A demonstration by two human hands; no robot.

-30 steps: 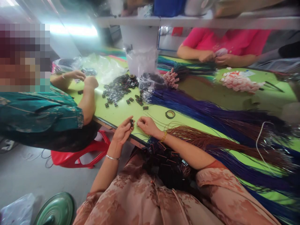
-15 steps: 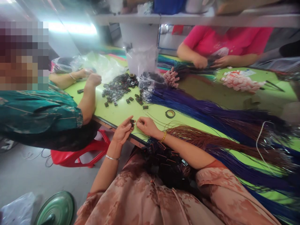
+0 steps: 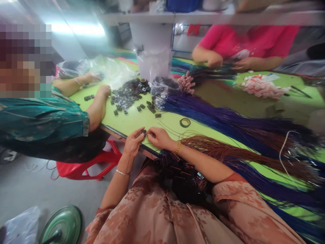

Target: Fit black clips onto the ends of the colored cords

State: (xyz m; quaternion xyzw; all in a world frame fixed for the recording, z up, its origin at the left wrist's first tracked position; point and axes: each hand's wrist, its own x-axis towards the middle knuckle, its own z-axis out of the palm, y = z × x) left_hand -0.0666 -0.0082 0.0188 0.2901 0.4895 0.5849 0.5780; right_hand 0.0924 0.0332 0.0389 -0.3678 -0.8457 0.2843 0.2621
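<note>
At the table's near edge, my left hand [image 3: 133,141] pinches a small black plastic connector [image 3: 144,132] between thumb and fingers. Close against it on the right, my right hand [image 3: 159,137] is closed in a pinch on a thin wire, mostly hidden by the fingers. Beneath my right forearm, a bunch of black connectors with wires [image 3: 177,169] lies on my lap. Brown wires [image 3: 215,147] fan out over the table just right of my right wrist. A roll of black tape [image 3: 185,122] lies beyond my hands.
Loose black connectors [image 3: 129,96] are heaped on the green table [image 3: 170,127]. Blue and purple wire bundles [image 3: 203,110] stretch across the right side. Pale pink connectors [image 3: 264,88] lie farther back. A co-worker in teal [image 3: 45,115] sits at left on a red stool [image 3: 88,167]; another in pink [image 3: 243,44] works opposite.
My hands have come slightly closer together, and the pale tip between my right fingers and the connector no longer shows. The left co-worker's near hand has lowered to the table.
</note>
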